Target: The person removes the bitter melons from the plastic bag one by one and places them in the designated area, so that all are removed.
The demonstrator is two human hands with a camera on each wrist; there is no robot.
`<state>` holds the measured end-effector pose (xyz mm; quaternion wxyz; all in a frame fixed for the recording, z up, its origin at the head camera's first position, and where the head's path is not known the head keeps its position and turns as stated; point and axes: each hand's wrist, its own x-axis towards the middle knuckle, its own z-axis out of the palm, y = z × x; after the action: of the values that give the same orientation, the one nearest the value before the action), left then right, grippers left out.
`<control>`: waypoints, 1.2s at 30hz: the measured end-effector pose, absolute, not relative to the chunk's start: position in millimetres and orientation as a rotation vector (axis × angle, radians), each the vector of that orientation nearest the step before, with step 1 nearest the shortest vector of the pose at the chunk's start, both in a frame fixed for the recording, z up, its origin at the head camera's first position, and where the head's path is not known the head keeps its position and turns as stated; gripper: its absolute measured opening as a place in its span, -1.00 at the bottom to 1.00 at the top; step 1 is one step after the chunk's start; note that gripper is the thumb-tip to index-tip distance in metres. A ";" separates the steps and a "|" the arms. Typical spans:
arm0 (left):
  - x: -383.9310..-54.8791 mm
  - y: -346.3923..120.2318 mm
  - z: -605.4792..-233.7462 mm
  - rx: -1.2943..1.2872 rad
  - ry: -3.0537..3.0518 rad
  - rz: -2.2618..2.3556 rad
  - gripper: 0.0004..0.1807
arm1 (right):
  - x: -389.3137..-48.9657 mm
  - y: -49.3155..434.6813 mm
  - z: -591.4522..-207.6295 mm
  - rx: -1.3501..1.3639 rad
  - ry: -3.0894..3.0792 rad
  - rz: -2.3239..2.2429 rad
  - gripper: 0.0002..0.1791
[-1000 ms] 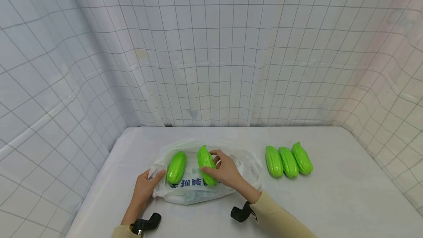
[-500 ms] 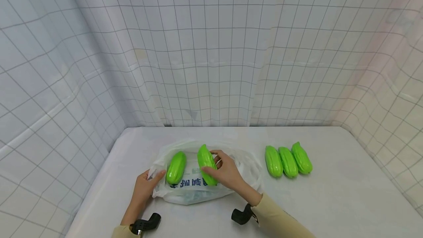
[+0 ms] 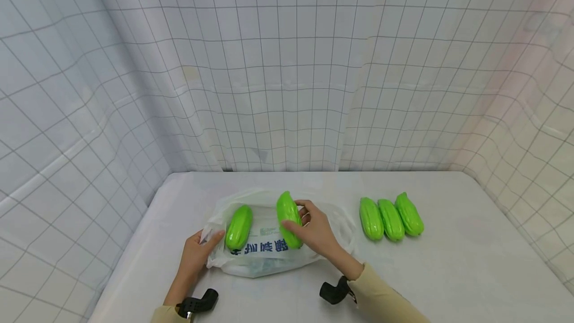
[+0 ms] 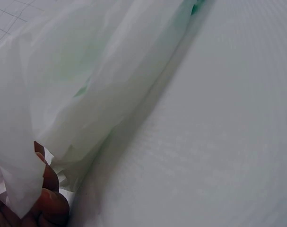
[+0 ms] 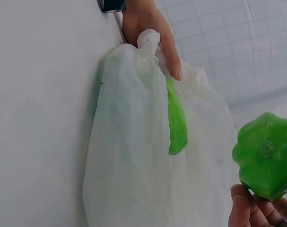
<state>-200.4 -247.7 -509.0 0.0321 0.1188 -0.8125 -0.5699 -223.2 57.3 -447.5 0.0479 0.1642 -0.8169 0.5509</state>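
Observation:
My left hand (image 3: 199, 253) grips the left edge of a white plastic bag (image 3: 237, 265) lying with its mouth spread on the table. In the left wrist view, my curled fingers (image 4: 51, 203) hold the bag's thin film. One shiny green ribbed gourd (image 3: 239, 227) lies inside the bag, near my left thumb. My right hand (image 3: 316, 228) holds another green ribbed gourd (image 3: 288, 219) between thumb and fingers, over the bag's opening. The right wrist view shows the rounded, lobed end of this held gourd (image 5: 266, 153), apart from the bag.
Several things stand around: three more green gourds (image 3: 392, 219) lie side by side on the white table (image 3: 466, 263), right of the bag. White grid-patterned curtains (image 3: 287, 88) enclose the back and sides. Black wrist devices (image 3: 334, 291) sit on both wrists.
My right hand has shifted a little to the right and slightly up with the gourd, uncovering more of the bag's blue print. My left hand has stayed in place.

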 end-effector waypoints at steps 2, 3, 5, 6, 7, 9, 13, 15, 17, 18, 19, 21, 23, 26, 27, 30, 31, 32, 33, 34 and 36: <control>-200.2 -247.7 -508.7 0.368 -2.503 -1.753 -0.29 | -223.1 60.1 -446.2 0.480 -2.482 1.692 -0.38; -200.3 -247.6 -508.5 0.369 -2.502 -1.754 -0.29 | -223.2 61.5 -445.6 0.471 -2.476 1.699 -0.39; -200.3 -247.4 -508.4 0.371 -2.500 -1.758 -0.29 | -223.4 64.4 -444.7 0.450 -2.471 1.702 -0.40; -200.4 -247.5 -508.5 0.371 -2.498 -1.760 -0.29 | -223.3 65.8 -444.3 0.438 -2.469 1.703 -0.40; -200.6 -247.4 -508.5 0.371 -2.498 -1.761 -0.29 | -223.5 67.0 -444.3 0.429 -2.469 1.700 -0.40; -200.7 -247.6 -508.8 0.371 -2.497 -1.763 -0.29 | -223.4 69.3 -444.1 0.415 -2.470 1.698 -0.40; -200.6 -248.0 -509.4 0.372 -2.500 -1.749 -0.28 | -222.4 72.5 -444.4 0.411 -2.477 1.704 -0.40; -200.3 -248.1 -509.6 0.372 -2.499 -1.745 -0.29 | -221.5 73.8 -444.4 0.416 -2.478 1.711 -0.40; -200.5 -247.9 -510.2 0.372 -2.494 -1.748 -0.30 | -220.4 75.1 -444.6 0.417 -2.480 1.710 -0.40; -200.7 -247.8 -510.5 0.372 -2.491 -1.751 -0.31 | -219.9 75.7 -444.6 0.416 -2.481 1.705 -0.40; -200.8 -247.7 -510.8 0.374 -2.488 -1.753 -0.31 | -219.6 76.5 -444.7 0.415 -2.481 1.702 -0.39; -200.9 -247.5 -510.9 0.377 -2.484 -1.756 -0.33 | -219.0 78.1 -445.3 0.407 -2.484 1.689 -0.39; -200.7 -247.4 -510.6 0.375 -2.481 -1.753 -0.34 | -218.3 80.1 -445.6 0.400 -2.485 1.683 -0.39; -199.6 -247.2 -509.3 0.365 -2.475 -1.753 -0.35 | -217.9 84.1 -446.4 0.392 -2.481 1.686 -0.39; -199.2 -247.2 -508.9 0.361 -2.474 -1.752 -0.35 | -217.8 85.7 -446.5 0.391 -2.476 1.689 -0.39; -198.1 -246.9 -507.7 0.345 -2.478 -1.737 -0.37 | -217.5 90.8 -446.3 0.376 -2.464 1.685 -0.39; -198.0 -246.9 -507.5 0.349 -2.479 -1.738 -0.37 | -217.2 92.7 -446.0 0.370 -2.460 1.681 -0.40; -198.0 -246.8 -507.2 0.353 -2.481 -1.736 -0.36 | -217.1 94.5 -445.6 0.363 -2.454 1.681 -0.40; -198.0 -246.8 -507.0 0.355 -2.485 -1.734 -0.36 | -217.0 96.4 -445.4 0.359 -2.446 1.681 -0.41; -198.2 -246.7 -506.8 0.356 -2.488 -1.734 -0.34 | -217.0 98.2 -445.1 0.354 -2.436 1.686 -0.42; -198.8 -247.1 -507.2 0.364 -2.492 -1.745 -0.32 | -215.2 100.5 -440.7 0.330 -2.431 1.704 -0.43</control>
<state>-198.8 -247.1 -507.2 0.0389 0.1187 -0.8127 -0.5692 -215.2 100.5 -440.7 0.0772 0.1101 -0.8114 0.5689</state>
